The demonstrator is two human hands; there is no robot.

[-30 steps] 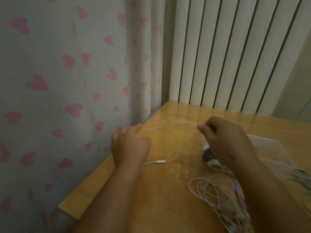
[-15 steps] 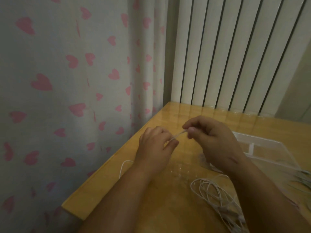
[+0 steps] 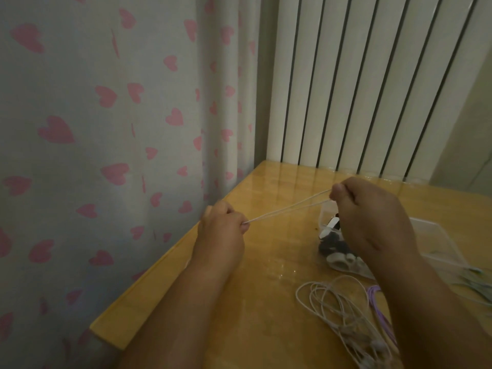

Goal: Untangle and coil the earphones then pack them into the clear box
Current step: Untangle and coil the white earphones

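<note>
A white earphone cable stretches as two taut strands above the wooden table. My left hand pinches one end over the table's left edge. My right hand pinches the other end, higher and further right. The clear box lies on the table behind my right wrist, partly hidden by it. A loose tangle of white earphones lies near my right forearm, with a purple cable beside it.
A clear bag with dark and white small items sits under my right hand. More cables lie at the right edge. A heart-patterned curtain hangs left of the table, and a white ribbed radiator stands behind it.
My hands came together half a second ago and have now pulled apart again, drawing the doubled white cable taut between them.
</note>
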